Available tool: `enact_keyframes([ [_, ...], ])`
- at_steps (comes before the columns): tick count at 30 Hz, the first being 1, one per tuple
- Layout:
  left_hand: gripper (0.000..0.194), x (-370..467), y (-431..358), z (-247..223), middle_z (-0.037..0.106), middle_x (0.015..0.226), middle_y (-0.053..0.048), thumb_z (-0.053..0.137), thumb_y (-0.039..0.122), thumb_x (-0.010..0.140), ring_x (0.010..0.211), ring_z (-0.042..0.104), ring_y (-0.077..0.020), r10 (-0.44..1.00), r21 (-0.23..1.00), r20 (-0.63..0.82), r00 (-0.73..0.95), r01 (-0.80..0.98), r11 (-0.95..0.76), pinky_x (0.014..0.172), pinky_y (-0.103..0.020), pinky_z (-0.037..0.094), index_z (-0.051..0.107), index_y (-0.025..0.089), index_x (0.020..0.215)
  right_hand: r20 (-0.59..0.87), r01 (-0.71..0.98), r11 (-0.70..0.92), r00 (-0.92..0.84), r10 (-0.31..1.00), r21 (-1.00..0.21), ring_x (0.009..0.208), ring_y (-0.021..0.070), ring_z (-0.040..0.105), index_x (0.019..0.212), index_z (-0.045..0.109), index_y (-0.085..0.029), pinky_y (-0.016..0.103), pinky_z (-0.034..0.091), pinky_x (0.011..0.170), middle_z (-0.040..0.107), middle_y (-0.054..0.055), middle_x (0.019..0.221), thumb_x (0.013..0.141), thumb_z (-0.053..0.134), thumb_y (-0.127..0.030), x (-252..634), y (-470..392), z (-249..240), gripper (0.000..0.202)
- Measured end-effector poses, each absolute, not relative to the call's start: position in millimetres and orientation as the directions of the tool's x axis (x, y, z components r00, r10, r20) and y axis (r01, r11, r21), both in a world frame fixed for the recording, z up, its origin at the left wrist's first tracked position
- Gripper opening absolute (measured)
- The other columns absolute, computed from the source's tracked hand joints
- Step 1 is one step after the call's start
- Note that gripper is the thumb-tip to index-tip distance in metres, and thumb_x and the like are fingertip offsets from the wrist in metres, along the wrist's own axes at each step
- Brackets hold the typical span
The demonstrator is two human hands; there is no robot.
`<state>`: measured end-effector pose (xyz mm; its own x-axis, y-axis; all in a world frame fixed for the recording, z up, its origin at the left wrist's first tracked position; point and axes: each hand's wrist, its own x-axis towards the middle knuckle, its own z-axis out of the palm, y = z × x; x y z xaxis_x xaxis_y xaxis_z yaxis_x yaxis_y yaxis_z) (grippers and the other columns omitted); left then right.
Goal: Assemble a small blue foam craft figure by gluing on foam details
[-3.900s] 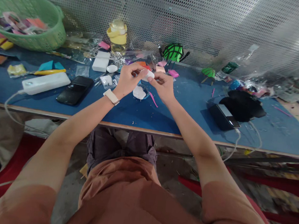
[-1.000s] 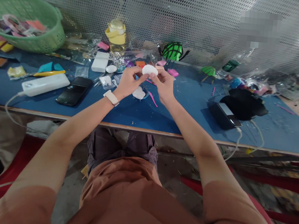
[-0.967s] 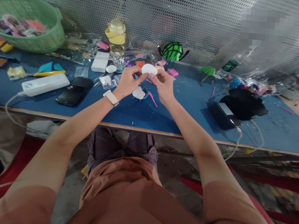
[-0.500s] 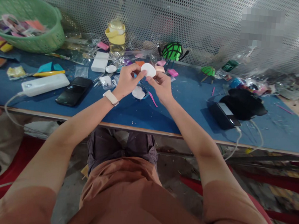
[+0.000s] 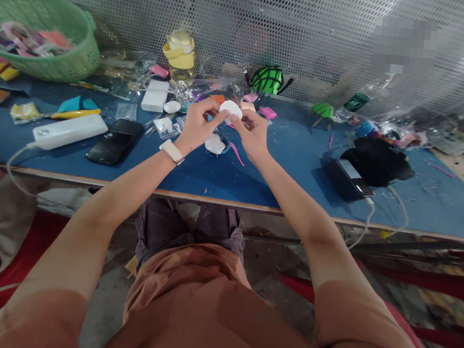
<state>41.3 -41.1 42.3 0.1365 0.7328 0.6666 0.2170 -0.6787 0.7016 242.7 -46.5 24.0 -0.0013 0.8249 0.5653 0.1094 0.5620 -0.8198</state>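
Observation:
Between my two hands is a flat, round white disc that looks like soft modelling clay [image 5: 230, 109], raised above the blue table. My left hand [image 5: 199, 120] pinches its left edge with thumb and fingers. On the right side, my right hand [image 5: 253, 131] grips it the same way, thumb on the near face. Below my hands lies a white lump [image 5: 215, 144] on a small clear wrapper, beside a pink plastic tool [image 5: 237, 154]. Another white piece [image 5: 172, 107] and a small bag of white material [image 5: 164, 126] sit left of my left hand.
A phone [image 5: 115, 141] and white power bank [image 5: 70, 131] lie left, near a green basket [image 5: 74, 60]. A yellow-lidded bottle [image 5: 180, 54] and green shell-like model [image 5: 267, 80] stand along the mesh. To the right are a black device [image 5: 344, 180] and a clear bottle [image 5: 360, 100].
The white disc has tilted flatter, and my right thumb has shifted up onto its near edge. My left hand has hardly moved. The table things are unchanged.

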Motion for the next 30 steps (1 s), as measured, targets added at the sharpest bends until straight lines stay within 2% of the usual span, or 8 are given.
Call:
enact_keyframes([
  [5,0.065,42,-42,43,0.078,0.087,-0.009,0.081,0.092,0.099,0.088,0.075,-0.0269,0.73,0.701,0.667,0.15,0.206,-0.683,0.074,-0.042,0.06,0.078,0.027,0.093,0.594,0.128,0.589,0.0,0.804,-0.798,0.085,0.0182,0.07,0.091,0.084,-0.027,0.035,0.059,0.079,0.075,0.0,0.087,0.086,0.085,-0.099,246,-42,22,0.071],
  [12,0.065,41,-38,41,0.079,0.084,-0.008,0.083,0.09,0.099,0.082,0.073,-0.0245,0.73,0.7,0.664,0.165,0.208,-0.684,0.074,-0.04,0.06,0.076,0.026,0.086,0.596,0.061,0.595,-0.005,0.803,-0.801,0.091,0.0197,0.075,0.1,0.088,-0.029,0.039,0.064,0.087,0.079,0.002,0.095,0.083,0.087,-0.1,244,-43,25,0.073],
  [14,0.06,40,-37,43,0.08,0.089,-0.009,0.085,0.085,0.1,0.087,0.075,-0.0259,0.728,0.699,0.656,0.2,0.203,-0.686,0.079,-0.041,0.061,0.078,0.026,0.091,0.587,0.059,0.585,0.016,0.81,-0.809,0.09,0.0201,0.075,0.096,0.088,-0.029,0.039,0.065,0.087,0.08,0.002,0.093,0.08,0.088,-0.102,245,-44,27,0.074],
  [17,0.051,30,-34,47,0.084,0.107,-0.012,0.096,0.07,0.094,0.102,0.078,-0.0307,0.723,0.686,0.623,0.299,0.237,-0.688,0.093,-0.045,0.065,0.082,0.025,0.111,0.578,0.065,0.575,0.048,0.815,-0.816,0.092,0.0208,0.075,0.096,0.089,-0.03,0.04,0.066,0.087,0.083,0.002,0.097,0.077,0.09,-0.102,249,-42,29,0.074],
  [21,0.079,8,-22,45,0.082,0.137,-0.018,0.11,0.056,0.075,0.13,0.076,-0.0412,0.675,0.579,0.53,0.514,0.362,-0.731,0.118,-0.055,0.061,0.079,0.022,0.14,0.591,0.107,0.583,0.064,0.804,-0.805,0.093,0.0201,0.076,0.107,0.092,-0.033,0.038,0.066,0.085,0.085,0.003,0.108,0.084,0.09,-0.097,259,-32,24,0.069],
  [23,0.093,-2,-16,42,0.079,0.146,-0.018,0.108,0.058,0.075,0.141,0.073,-0.044,0.628,0.507,0.45,0.635,0.397,-0.765,0.126,-0.058,0.057,0.072,0.024,0.154,0.607,0.105,0.6,0.059,0.792,-0.793,0.094,0.0195,0.077,0.109,0.093,-0.033,0.037,0.066,0.085,0.086,0.003,0.111,0.086,0.09,-0.096,263,-27,21,0.067],
  [28,0.126,-8,-14,38,0.069,0.17,-0.021,0.097,0.059,0.08,0.156,0.068,-0.0465,0.618,0.484,0.131,0.775,0.495,-0.722,0.132,-0.057,0.051,0.04,0.024,0.187,0.595,0.154,0.588,-0.003,0.804,-0.794,0.095,0.0211,0.08,0.11,0.091,-0.03,0.038,0.069,0.086,0.086,0.004,0.107,0.088,0.09,-0.095,265,-29,20,0.069],
  [30,0.133,-5,-16,38,0.068,0.171,-0.022,0.096,0.057,0.08,0.155,0.068,-0.0475,0.639,0.484,0.09,0.764,0.528,-0.698,0.131,-0.058,0.052,0.031,0.024,0.19,0.573,0.194,0.572,-0.055,0.818,-0.797,0.096,0.0226,0.081,0.107,0.091,-0.028,0.04,0.07,0.089,0.086,0.004,0.103,0.089,0.091,-0.092,264,-33,23,0.067],
])
